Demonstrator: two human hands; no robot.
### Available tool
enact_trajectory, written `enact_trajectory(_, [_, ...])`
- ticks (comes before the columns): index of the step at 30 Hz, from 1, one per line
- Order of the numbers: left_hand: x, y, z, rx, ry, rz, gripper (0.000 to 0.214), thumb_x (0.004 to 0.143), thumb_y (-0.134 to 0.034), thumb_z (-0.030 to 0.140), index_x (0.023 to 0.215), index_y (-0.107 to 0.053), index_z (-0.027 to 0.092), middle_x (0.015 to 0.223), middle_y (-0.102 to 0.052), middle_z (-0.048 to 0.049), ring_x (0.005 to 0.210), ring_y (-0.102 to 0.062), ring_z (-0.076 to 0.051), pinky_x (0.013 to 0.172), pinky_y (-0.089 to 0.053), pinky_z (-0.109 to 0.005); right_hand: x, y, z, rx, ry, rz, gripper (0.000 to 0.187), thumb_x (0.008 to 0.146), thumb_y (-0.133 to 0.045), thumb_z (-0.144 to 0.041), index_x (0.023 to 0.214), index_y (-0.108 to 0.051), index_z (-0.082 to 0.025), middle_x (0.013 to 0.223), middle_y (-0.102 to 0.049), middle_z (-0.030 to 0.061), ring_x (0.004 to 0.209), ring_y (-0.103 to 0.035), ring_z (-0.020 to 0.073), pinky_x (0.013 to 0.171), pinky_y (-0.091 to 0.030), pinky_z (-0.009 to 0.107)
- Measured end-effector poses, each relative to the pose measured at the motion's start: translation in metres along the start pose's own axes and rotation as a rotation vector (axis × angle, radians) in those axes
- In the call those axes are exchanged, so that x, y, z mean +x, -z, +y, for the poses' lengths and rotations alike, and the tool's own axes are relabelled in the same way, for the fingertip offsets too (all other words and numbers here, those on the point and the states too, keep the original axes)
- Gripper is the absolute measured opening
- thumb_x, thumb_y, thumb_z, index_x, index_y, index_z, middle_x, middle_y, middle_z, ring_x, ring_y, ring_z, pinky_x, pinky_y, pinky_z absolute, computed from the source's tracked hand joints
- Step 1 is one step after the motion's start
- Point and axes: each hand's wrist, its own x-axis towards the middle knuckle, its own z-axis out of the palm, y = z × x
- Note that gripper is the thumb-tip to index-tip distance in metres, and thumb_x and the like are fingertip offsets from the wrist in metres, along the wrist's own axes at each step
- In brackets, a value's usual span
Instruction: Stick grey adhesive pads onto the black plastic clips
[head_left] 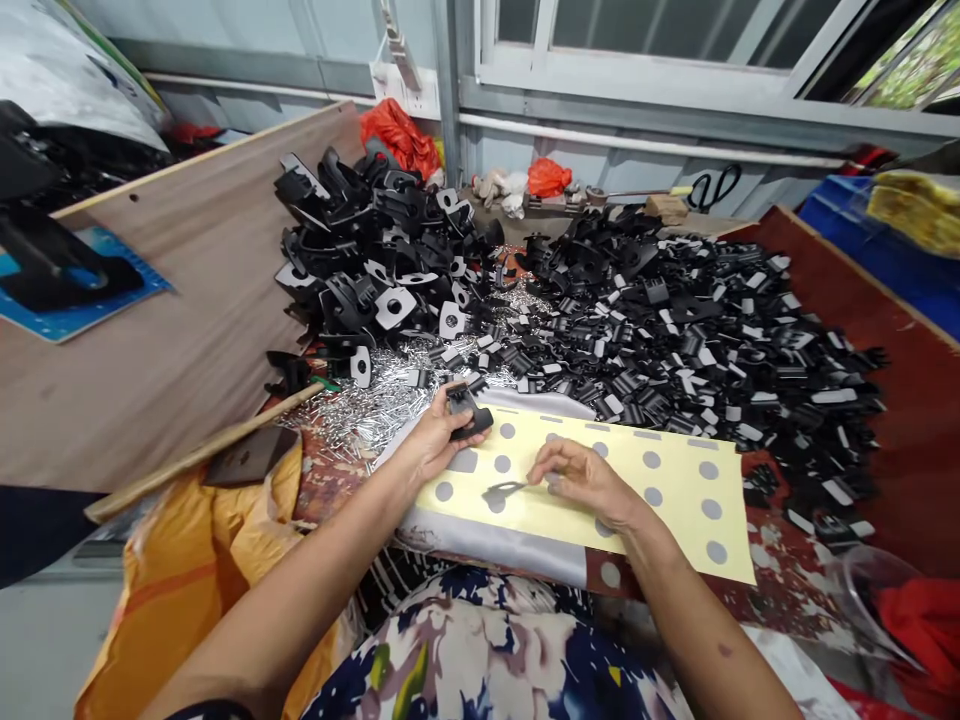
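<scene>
My left hand is closed around a black plastic clip, held just above the top left corner of a yellow sticker sheet dotted with round grey pads. My right hand pinches a small grey round sticker that is peeling off the sheet near its lower left part. The sheet lies across my lap on a grey board. Beyond my hands lies a big pile of small black clips and a heap of larger black brackets.
Small silver metal pins are spread under the piles. A wooden stick and an orange bag lie at the left, beside a leaning plywood board. Scissors and red bags sit by the back wall.
</scene>
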Motion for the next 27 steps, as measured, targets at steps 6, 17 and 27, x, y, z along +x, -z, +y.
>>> enact_trajectory(6, [-0.037, -0.023, -0.007, -0.054, 0.03, -0.159, 0.051, 0.081, -0.087, 0.031, 0.126, -0.062, 0.029, 0.105, -0.066, -0.003, 0.079, -0.065, -0.016, 0.07, -0.062, -0.032, 0.012, -0.027, -0.01, -0.09, 0.186, 0.535, 0.026, 0.079, -0.082, -0.028, 0.096, -0.062, -0.026, 0.086, -0.067, -0.0011, 0.083, -0.065, 0.0175, 0.081, -0.055, 0.033])
enact_trajectory(17, [-0.051, -0.042, -0.021, -0.219, 0.097, -0.258, 0.036, 0.095, -0.071, 0.044, 0.125, -0.063, 0.026, 0.098, -0.064, -0.005, 0.078, -0.062, -0.017, 0.076, -0.063, -0.039, 0.019, -0.05, -0.004, -0.137, 0.207, 0.614, 0.017, 0.083, -0.075, -0.022, 0.094, -0.063, -0.025, 0.089, -0.067, 0.0, 0.088, -0.064, 0.0187, 0.085, -0.052, 0.035])
enact_trajectory(27, [-0.052, -0.04, -0.024, -0.22, 0.098, -0.243, 0.038, 0.094, -0.072, 0.046, 0.124, -0.063, 0.026, 0.097, -0.062, -0.0046, 0.078, -0.059, -0.017, 0.076, -0.062, -0.038, 0.02, -0.053, 0.0, -0.202, 0.221, 0.598, 0.013, 0.085, -0.073, -0.021, 0.092, -0.063, -0.024, 0.089, -0.066, 0.0001, 0.088, -0.064, 0.0191, 0.085, -0.052, 0.035])
